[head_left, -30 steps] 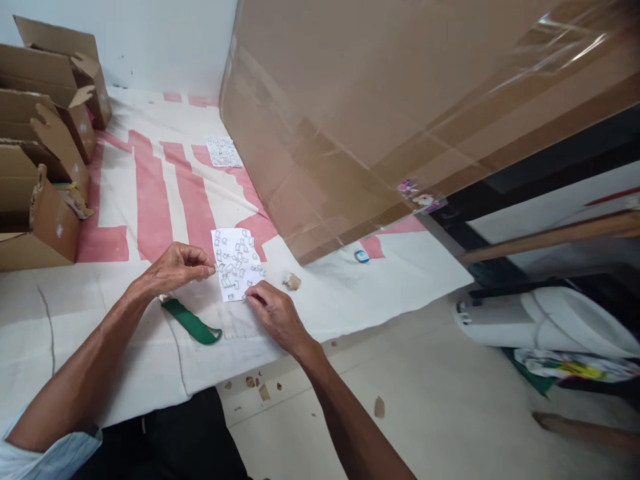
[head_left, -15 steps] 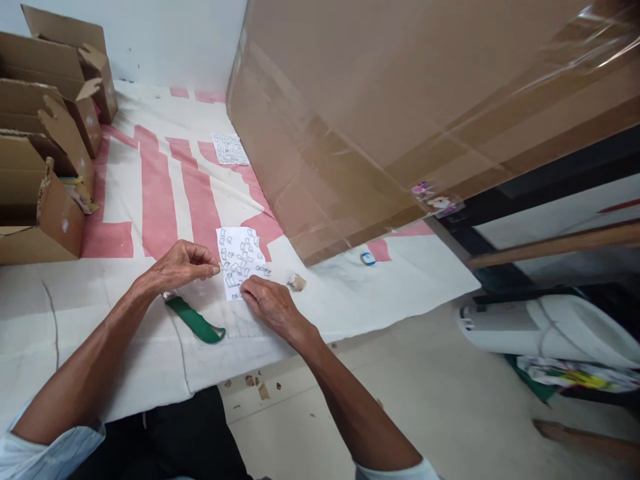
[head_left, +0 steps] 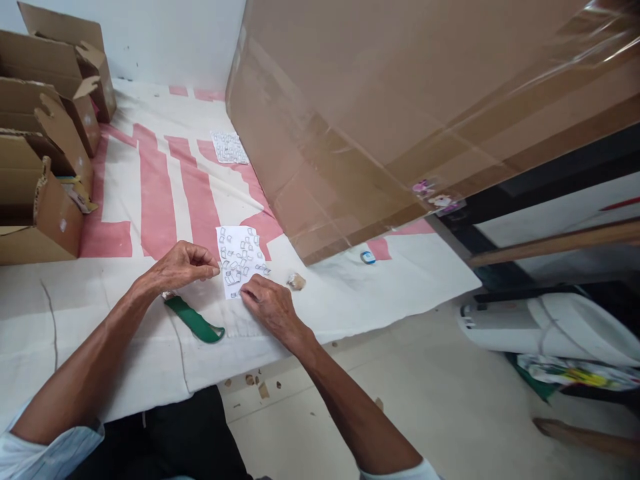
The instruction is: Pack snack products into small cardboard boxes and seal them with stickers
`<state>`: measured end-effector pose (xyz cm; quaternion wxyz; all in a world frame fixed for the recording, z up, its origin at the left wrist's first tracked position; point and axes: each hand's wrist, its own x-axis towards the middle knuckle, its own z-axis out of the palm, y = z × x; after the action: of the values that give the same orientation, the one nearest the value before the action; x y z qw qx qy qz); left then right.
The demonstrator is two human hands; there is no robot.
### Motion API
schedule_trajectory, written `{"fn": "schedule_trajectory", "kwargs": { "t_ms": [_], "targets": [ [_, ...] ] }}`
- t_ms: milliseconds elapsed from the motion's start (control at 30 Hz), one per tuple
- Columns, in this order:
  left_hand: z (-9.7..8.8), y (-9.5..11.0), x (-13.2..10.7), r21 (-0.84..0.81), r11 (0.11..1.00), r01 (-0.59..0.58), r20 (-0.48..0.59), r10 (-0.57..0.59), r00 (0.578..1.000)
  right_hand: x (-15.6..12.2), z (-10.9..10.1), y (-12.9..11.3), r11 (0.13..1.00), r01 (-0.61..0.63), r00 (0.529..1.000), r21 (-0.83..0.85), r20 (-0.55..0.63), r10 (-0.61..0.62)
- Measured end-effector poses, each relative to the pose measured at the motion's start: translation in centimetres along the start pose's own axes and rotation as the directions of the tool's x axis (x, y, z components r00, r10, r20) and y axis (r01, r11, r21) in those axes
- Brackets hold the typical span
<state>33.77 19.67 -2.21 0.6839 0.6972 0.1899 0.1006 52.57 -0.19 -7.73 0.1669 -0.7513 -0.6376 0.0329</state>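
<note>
A white sheet of paper (head_left: 242, 239) lies on the cloth, bearing several small pale pieces with dark outlines; a few reach past its right edge. At the sheet's left edge is my left hand (head_left: 181, 268), thumb and forefinger pinched together. My right hand (head_left: 270, 301) rests at the lower right corner, its fingers curled and closed. Whatever either pinch holds is too small or hidden to make out. Below my left hand lies a green strap-like thing (head_left: 195, 320) with a looped end, its other end partly behind my wrist.
Open cardboard boxes (head_left: 63, 230) line the left side. A big taped carton (head_left: 350, 127) fills the right of the table. Near it lie a small brown lump (head_left: 296, 281), a blue-and-white roll (head_left: 368, 257) and a patterned square (head_left: 229, 147). A white bucket (head_left: 530, 323) is at right.
My right hand has shifted very slightly at the sheet's lower right corner. My left hand keeps its pinch in the same place, and the sheet has stayed put.
</note>
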Motion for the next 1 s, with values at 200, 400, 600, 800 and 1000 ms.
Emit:
{"fn": "schedule_trajectory", "kwargs": {
  "t_ms": [200, 400, 600, 800, 1000],
  "targets": [
    [0.3, 0.3, -0.1, -0.106, 0.994, 0.01, -0.003, -0.01, 1.0, -0.2, -0.3, -0.2, 0.999, 0.013, 1.0, 0.043, 0.005, -0.013],
    [1.8, -0.2, 0.2, -0.401, 0.916, -0.017, -0.012, 0.014, 1.0, -0.8, -0.4, -0.6, 0.987, 0.009, 0.997, 0.16, -0.079, 0.003],
    [2.9, -0.3, 0.3, -0.67, 0.743, 0.014, 0.045, 0.022, 0.999, -1.0, -0.9, -0.9, 0.969, -0.027, 0.985, 0.245, -0.16, 0.068],
    [3.2, -0.3, 0.2, -0.748, 0.663, 0.038, 0.079, 0.033, 0.996, -1.2, -2.2, -4.0, 0.841, -0.06, 0.927, 0.538, -0.283, 0.247],
    [3.6, -0.4, 0.2, -0.745, 0.666, 0.046, 0.116, 0.062, 0.991, -1.5, -2.0, -8.1, 0.489, -0.143, 0.922, 0.86, -0.064, 0.382]
  ]
}}
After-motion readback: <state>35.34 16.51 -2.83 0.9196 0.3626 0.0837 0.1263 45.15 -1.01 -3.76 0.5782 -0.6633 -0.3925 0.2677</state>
